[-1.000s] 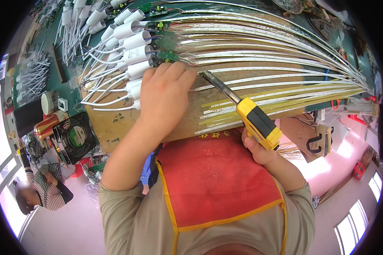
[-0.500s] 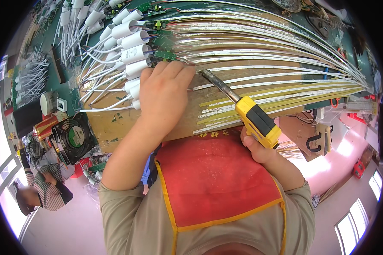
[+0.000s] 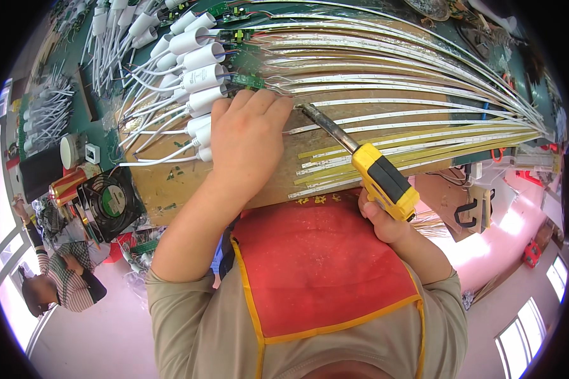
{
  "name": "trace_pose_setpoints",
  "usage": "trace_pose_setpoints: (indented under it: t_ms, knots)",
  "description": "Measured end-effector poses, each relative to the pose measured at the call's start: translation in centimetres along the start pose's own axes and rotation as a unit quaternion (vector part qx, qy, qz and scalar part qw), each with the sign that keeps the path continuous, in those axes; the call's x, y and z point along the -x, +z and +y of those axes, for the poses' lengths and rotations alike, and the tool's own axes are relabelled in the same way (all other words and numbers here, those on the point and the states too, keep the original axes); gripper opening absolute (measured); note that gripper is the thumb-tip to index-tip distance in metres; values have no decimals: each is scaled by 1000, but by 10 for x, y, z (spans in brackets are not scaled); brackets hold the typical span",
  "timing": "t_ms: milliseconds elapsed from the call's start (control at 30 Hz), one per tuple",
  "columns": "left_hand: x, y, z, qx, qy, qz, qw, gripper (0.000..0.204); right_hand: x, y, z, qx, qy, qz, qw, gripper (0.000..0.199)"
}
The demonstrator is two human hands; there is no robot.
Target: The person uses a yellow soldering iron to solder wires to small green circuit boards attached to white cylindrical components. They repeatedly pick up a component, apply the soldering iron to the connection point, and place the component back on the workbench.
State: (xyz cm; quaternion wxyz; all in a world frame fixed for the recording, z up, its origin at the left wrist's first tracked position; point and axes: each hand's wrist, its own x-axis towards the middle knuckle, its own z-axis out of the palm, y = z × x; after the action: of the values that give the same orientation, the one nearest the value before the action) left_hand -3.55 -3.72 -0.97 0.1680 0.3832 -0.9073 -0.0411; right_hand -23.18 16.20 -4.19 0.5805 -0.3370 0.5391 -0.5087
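1. A wooden work board (image 3: 171,189) fills the upper middle of the view, resting on a green bench (image 3: 107,136). It sits where it did half a second ago.
2. Long white and yellow LED strips (image 3: 423,120) fan across the board from the right rim toward its centre, unchanged from the earlier frame.
3. A red apron with yellow trim (image 3: 316,271) covers the person's chest below the board's near edge.
4. The left hand (image 3: 250,142) lies palm-down on the board, fingers pressed together and curled at the tips over the strip ends, just beside a small green circuit board (image 3: 250,81). Its pose matches the earlier frame.
5. A row of white cylindrical capacitors (image 3: 199,76) with white leads lies just left of that hand.
6. The right hand (image 3: 385,221) grips the yellow-and-black handle of a soldering iron (image 3: 382,180); its fingers wrap the handle from beneath, mostly hidden. The iron's metal tip touches the strips just right of the left fingertips, about where it was before.
7. A black cooling fan (image 3: 110,202) sits at the board's left corner.
8. Another person (image 3: 57,281) is at the lower left.
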Motion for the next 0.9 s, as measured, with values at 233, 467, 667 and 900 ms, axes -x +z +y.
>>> trace_pose_setpoints:
  t_ms: [233,467,667,900]
  knots:
    - [1,1,0,-2,-2,-3,1000,22,1,-5,1,29,-15,-11,999,34]
    - [1,0,0,-4,-4,-6,1000,21,4,-9,8,46,-39,-30,998,44]
    - [1,1,0,-2,0,-1,1000,21,4,-10,8,67,-41,-33,996,52]
    - [1,2,-1,0,0,0,1000,21,2,-8,-4,35,-30,-9,999,6]
